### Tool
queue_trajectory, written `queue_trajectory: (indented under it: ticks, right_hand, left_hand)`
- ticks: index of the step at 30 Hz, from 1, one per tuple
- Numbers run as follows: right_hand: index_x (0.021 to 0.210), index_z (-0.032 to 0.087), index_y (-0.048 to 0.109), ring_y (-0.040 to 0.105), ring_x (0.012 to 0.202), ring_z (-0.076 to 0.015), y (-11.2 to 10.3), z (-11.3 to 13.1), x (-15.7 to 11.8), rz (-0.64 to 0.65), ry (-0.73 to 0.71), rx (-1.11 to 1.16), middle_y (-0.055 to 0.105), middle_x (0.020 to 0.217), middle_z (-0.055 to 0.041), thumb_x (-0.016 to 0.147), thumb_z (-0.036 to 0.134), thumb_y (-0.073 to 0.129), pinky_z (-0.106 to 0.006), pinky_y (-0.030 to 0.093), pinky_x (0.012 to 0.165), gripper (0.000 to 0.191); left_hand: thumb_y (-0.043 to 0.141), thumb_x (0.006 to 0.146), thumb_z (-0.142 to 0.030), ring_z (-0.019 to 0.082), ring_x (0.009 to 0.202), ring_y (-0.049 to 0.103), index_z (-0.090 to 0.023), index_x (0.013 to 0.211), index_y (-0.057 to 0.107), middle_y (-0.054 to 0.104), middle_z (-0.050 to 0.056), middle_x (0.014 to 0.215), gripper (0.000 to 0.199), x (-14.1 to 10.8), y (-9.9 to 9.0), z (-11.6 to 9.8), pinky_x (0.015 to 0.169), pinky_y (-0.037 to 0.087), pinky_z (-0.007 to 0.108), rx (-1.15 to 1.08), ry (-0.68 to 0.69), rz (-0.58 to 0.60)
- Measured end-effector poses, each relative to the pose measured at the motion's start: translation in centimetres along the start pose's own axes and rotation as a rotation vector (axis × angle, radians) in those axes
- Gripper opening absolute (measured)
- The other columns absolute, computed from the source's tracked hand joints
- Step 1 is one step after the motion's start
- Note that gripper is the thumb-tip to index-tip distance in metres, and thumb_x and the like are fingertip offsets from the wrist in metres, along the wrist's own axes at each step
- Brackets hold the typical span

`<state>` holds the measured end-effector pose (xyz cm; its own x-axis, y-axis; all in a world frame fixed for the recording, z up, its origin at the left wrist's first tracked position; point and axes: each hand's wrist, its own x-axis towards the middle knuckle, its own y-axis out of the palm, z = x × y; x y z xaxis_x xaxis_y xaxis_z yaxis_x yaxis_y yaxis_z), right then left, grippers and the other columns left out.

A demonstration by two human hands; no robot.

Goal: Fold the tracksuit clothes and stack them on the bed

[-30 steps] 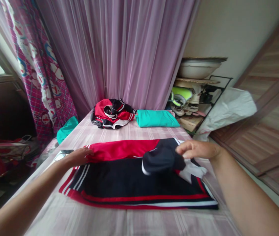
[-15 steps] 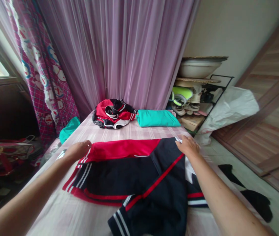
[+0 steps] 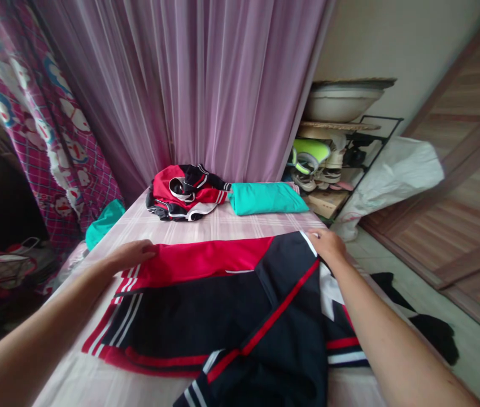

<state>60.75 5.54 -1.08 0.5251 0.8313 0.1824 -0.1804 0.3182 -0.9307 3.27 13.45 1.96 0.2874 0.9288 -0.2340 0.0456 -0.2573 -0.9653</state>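
Observation:
A navy and red jacket (image 3: pixel 197 311) with white stripes lies partly folded across the bed, one sleeve hanging toward me over its front. My left hand (image 3: pixel 135 254) is closed on the jacket's far left corner, by the striped red hem. At the far right, by the white collar edging, my right hand (image 3: pixel 328 244) pinches the cloth. The fingertips of both hands are partly hidden. Beyond lie a crumpled red and black jacket (image 3: pixel 168 189) and, touching it, a folded turquoise cloth (image 3: pixel 267 198).
The bed (image 3: pixel 138 226) has a pale checked sheet. Purple curtains (image 3: pixel 231 85) hang behind it. On the right stand a rack (image 3: pixel 375 150) with a basin (image 3: pixel 341 104) and shoes, and a white bag (image 3: pixel 396 175). Dark cloth (image 3: pixel 435 336) lies on the floor.
The jacket's left end has shifted left and toward me, with my left hand moving left. My right hand stays at the collar end. The view has turned slightly.

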Motion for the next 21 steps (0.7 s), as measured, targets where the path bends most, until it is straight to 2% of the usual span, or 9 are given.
queue_trajectory:
  ticks: [2, 3, 6, 9, 12, 15, 16, 18, 21]
  right_hand:
    - [0.11, 0.023, 0.075, 0.067, 0.094, -0.0256, 0.4, -0.2, -0.3, -0.124, -0.015, 0.013, 0.075, 0.106, -0.0103, 0.09, 0.041, 0.052, -0.031, 0.047, 0.073, 0.036]
    - [0.111, 0.022, 0.075, 0.067, 0.095, -0.0254, 0.7, -0.5, -0.5, -0.145, -0.027, 0.002, 0.074, 0.107, -0.0108, 0.09, 0.04, 0.051, -0.031, 0.047, 0.074, 0.036]
    - [0.115, 0.024, 0.073, 0.066, 0.094, -0.0238, 1.7, -1.3, -1.1, -0.039, -0.003, -0.067, 0.073, 0.109, -0.01, 0.093, 0.039, 0.048, -0.031, 0.047, 0.076, 0.036]
    - [0.119, 0.025, 0.071, 0.064, 0.101, -0.0256, 1.5, -1.3, -1.3, 0.046, 0.032, -0.143, 0.07, 0.115, -0.0125, 0.095, 0.041, 0.044, -0.034, 0.047, 0.083, 0.04]
    - [0.125, 0.022, 0.068, 0.057, 0.117, -0.0297, 0.3, 0.4, -1.5, -0.025, -0.046, -0.162, 0.063, 0.13, -0.0158, 0.095, 0.039, 0.044, -0.04, 0.044, 0.095, 0.042]
    - [0.137, 0.02, 0.058, 0.047, 0.13, -0.0319, 0.0, 3.7, -2.2, -0.104, -0.234, -0.111, 0.05, 0.147, -0.0152, 0.096, 0.037, 0.041, -0.046, 0.037, 0.106, 0.048]
    - [0.141, 0.02, 0.054, 0.043, 0.134, -0.0319, 0.3, 4.8, -2.7, -0.09, -0.304, -0.099, 0.045, 0.152, -0.0146, 0.097, 0.038, 0.039, -0.048, 0.035, 0.108, 0.05]
    - [0.146, 0.022, 0.047, 0.035, 0.141, -0.0318, 1.5, 6.6, -3.7, 0.026, -0.419, -0.123, 0.037, 0.158, -0.0127, 0.098, 0.043, 0.035, -0.051, 0.028, 0.113, 0.053]
    - [0.15, 0.024, 0.042, 0.028, 0.146, -0.0317, 3.7, 7.6, -5.1, 0.236, -0.41, -0.201, 0.032, 0.161, -0.0121, 0.099, 0.051, 0.032, -0.056, 0.019, 0.116, 0.058]
  left_hand:
    - [0.041, 0.084, -0.052, 0.027, 0.088, 0.069, -0.019, 0.104, 0.067, 0.075, 0.011, 0.097, 0.046, 0.2, 0.0, 0.3, 0.077, 0.051, 0.034, 0.033, -0.058, -0.043]
    - [0.04, 0.085, -0.052, 0.028, 0.087, 0.069, -0.018, 0.103, 0.067, 0.074, 0.012, 0.096, 0.047, 0.3, 0.1, 0.4, 0.076, 0.051, 0.035, 0.053, -0.087, -0.049]
    - [0.042, 0.085, -0.048, 0.031, 0.089, 0.07, -0.016, 0.102, 0.068, 0.074, 0.015, 0.097, 0.045, 0.4, 0.7, 0.1, 0.076, 0.051, 0.038, 0.101, -0.131, -0.03]
    - [0.046, 0.083, -0.041, 0.034, 0.108, 0.066, -0.019, 0.117, 0.068, 0.069, 0.016, 0.12, 0.046, 0.1, 1.1, -1.1, 0.088, 0.051, 0.043, 0.174, -0.138, -0.114]
    - [0.042, 0.088, -0.035, 0.033, 0.127, 0.055, -0.023, 0.13, 0.062, 0.058, 0.011, 0.142, 0.048, -0.4, 1.9, -3.4, 0.104, 0.043, 0.048, 0.224, -0.066, -0.265]
    - [0.038, 0.094, -0.037, 0.03, 0.137, 0.047, -0.022, 0.138, 0.057, 0.053, 0.01, 0.148, 0.05, -0.7, 3.7, -6.5, 0.114, 0.034, 0.049, 0.196, 0.078, -0.328]
    - [0.038, 0.095, -0.039, 0.03, 0.14, 0.043, -0.021, 0.141, 0.054, 0.051, 0.01, 0.15, 0.052, -0.8, 4.5, -7.5, 0.116, 0.031, 0.05, 0.189, 0.098, -0.318]
    - [0.039, 0.096, -0.044, 0.031, 0.145, 0.036, -0.019, 0.147, 0.047, 0.045, 0.011, 0.154, 0.057, -0.9, 6.3, -8.9, 0.118, 0.027, 0.053, 0.189, 0.086, -0.271]
    - [0.039, 0.096, -0.05, 0.031, 0.149, 0.026, -0.019, 0.152, 0.037, 0.034, 0.01, 0.16, 0.064, -0.9, 8.1, -9.5, 0.119, 0.022, 0.056, 0.185, 0.038, -0.225]
